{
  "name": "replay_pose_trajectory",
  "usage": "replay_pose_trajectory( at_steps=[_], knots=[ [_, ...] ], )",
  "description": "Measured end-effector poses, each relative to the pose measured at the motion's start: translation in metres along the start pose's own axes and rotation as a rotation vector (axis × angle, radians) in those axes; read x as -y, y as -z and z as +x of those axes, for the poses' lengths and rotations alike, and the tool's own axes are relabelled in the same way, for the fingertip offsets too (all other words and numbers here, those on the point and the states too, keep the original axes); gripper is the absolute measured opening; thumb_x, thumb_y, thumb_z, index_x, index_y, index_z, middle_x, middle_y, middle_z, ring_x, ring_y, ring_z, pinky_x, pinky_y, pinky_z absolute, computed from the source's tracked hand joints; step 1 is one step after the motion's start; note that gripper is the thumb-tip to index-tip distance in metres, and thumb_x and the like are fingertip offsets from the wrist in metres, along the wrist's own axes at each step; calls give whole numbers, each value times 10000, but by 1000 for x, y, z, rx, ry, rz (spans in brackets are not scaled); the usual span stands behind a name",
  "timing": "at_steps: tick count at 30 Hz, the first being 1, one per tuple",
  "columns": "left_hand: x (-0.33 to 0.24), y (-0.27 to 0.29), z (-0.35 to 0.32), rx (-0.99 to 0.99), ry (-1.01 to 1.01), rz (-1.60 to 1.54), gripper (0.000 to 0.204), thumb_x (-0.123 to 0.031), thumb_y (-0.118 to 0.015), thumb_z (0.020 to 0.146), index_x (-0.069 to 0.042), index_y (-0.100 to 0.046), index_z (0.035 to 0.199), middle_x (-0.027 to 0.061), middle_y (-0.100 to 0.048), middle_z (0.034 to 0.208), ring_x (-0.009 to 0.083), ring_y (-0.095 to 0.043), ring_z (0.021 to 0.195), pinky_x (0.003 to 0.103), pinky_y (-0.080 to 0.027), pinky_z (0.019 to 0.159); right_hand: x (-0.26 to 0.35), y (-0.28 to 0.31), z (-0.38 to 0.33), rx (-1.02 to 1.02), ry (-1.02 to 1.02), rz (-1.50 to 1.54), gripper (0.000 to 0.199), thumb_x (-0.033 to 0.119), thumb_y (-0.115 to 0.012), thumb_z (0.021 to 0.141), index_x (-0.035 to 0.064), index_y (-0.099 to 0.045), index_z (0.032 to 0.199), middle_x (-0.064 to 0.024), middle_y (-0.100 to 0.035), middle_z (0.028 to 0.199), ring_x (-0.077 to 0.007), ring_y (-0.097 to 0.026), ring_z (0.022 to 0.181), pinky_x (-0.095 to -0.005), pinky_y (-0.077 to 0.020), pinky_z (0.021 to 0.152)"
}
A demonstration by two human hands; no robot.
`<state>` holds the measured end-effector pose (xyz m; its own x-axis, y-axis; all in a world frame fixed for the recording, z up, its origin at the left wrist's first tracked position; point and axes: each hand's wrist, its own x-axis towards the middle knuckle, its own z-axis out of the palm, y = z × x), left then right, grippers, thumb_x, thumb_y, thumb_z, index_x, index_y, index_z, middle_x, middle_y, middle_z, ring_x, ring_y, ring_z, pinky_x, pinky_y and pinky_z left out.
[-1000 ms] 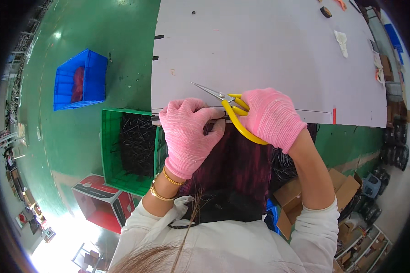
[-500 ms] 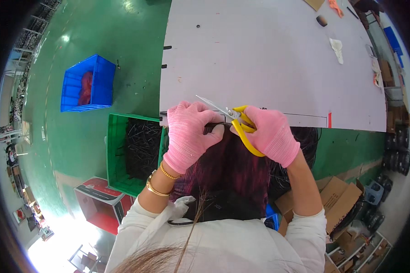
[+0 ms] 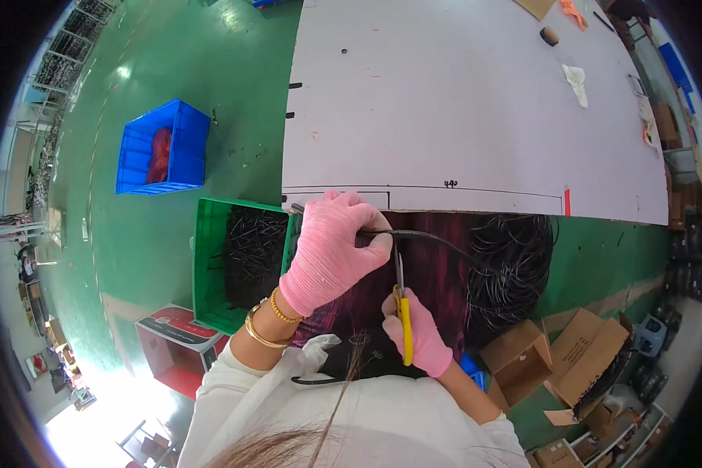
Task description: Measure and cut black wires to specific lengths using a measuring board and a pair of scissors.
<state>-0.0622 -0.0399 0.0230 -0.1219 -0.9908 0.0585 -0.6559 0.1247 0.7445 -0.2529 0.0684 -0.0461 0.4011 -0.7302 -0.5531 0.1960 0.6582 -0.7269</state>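
Note:
My left hand (image 3: 337, 248), in a pink glove, pinches a thin black tube or cable (image 3: 430, 235) at the table's near edge. One end pokes out left of the glove; the other side curves right toward a large black coil (image 3: 511, 269). Gloved in pink too, my right hand (image 3: 425, 337) grips yellow-handled scissors (image 3: 405, 327) below the strand. Their blades point up and meet the strand just right of my left fingertips; whether they are closed on it is hard to see. Dark purple cloth (image 3: 433, 281) lies beneath.
A white tabletop (image 3: 460, 117) with drawn lines and a red mark (image 3: 567, 203) spreads ahead. To the left stand a green crate (image 3: 203, 265) of short black pieces, a blue crate (image 3: 187, 148) and a red-and-grey box (image 3: 175, 324). Cardboard boxes (image 3: 585, 351) sit at lower right.
My right hand has moved down and left with the scissors, whose blades swung from pointing up-left over the table to pointing up at the strand. The strand now shows stretched right from my left hand.

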Motion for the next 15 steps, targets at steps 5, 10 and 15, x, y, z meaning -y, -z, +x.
replay_pose_trajectory(
  at_steps=[5,10,15],
  knots=[
    [-9,-1,-9,6,12,-90,57,-34,-670,672,-42,-662,728,86,-615,738,270,-570,736,361,-436,735,-1,-7,14,-33,192,-409,209,341,-487,1048,146,-560,1023,-8,-552,852,-131,-426,529,-259,-347,439],
    [-9,-1,-13,16,34,-130,63,-36,-670,669,-36,-665,732,91,-613,734,275,-564,735,364,-446,737,17,-16,12,-57,72,-397,271,157,-668,826,4,-502,976,-85,-577,822,-221,-554,716,-335,-488,702],
    [-10,1,-13,16,37,-136,55,-29,-668,677,-31,-662,731,88,-609,728,267,-560,736,357,-451,733,18,-18,13,-69,54,-392,268,154,-675,821,10,-500,962,-82,-564,808,-219,-551,713,-335,-487,694]
  ],
)
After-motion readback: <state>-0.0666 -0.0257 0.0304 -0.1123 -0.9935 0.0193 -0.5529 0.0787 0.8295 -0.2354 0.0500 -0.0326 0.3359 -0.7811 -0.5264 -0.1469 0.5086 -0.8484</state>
